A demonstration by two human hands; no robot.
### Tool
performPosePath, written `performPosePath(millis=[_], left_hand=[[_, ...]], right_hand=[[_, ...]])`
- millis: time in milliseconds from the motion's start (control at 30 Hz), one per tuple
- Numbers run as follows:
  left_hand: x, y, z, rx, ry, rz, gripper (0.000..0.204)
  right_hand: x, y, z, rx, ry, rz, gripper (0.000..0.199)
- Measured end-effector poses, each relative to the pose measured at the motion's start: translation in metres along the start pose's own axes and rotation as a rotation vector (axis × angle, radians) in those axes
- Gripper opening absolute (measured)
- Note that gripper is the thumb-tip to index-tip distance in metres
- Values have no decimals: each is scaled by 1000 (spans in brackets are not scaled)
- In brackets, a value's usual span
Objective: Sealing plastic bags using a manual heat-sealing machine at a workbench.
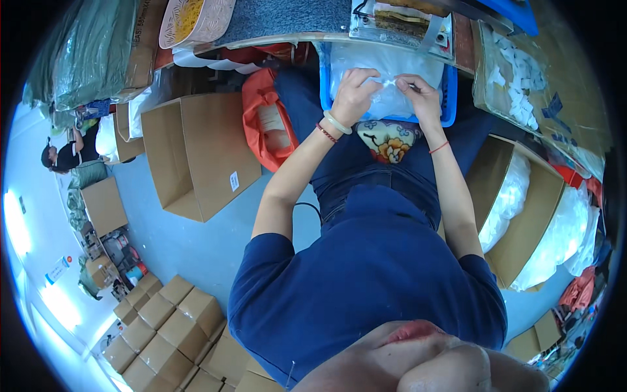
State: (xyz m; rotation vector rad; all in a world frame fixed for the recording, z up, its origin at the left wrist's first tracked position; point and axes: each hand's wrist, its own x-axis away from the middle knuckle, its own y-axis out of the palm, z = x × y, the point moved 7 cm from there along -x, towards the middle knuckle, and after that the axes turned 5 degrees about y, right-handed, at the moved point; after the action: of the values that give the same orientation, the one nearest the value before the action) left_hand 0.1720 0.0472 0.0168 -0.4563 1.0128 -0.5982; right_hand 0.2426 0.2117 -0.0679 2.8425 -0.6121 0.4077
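My left hand (356,95) and my right hand (420,98) are close together above a blue plastic basket (449,98) at my lap. Fingers and thumb are pinched on each hand, and a small white piece (390,82) stretches between the fingertips. It is too small to tell its kind. Milky translucent plastic (385,62) fills the basket beneath both hands. A patterned cloth with an orange flower (390,145) lies between my thighs, just below the basket.
The worktable edge (281,38) runs beyond the basket, with a white perforated basket (196,23) and a metal fixture (401,32) on top. An open carton (219,157) and a red bag (266,121) stand left. Right is a carton of plastic bags (516,202). Another person (65,155) is far left.
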Motion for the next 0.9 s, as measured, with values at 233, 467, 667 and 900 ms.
performPosePath(millis=[233, 467, 667, 900], left_hand=[[25, 8, -40, 235, -430, 11, 12], [55, 47, -104, 589, -1074, 58, 43], [89, 46, 5, 722, -802, -641, 23], [51, 34, 122, 742, -318, -779, 31]], right_hand=[[29, -22, -9, 257, -235, 270, 12], [132, 57, -32, 469, -262, -272, 15], [140, -20, -26, 281, 22, 154, 46], [157, -44, -53, 298, -143, 303, 31]])
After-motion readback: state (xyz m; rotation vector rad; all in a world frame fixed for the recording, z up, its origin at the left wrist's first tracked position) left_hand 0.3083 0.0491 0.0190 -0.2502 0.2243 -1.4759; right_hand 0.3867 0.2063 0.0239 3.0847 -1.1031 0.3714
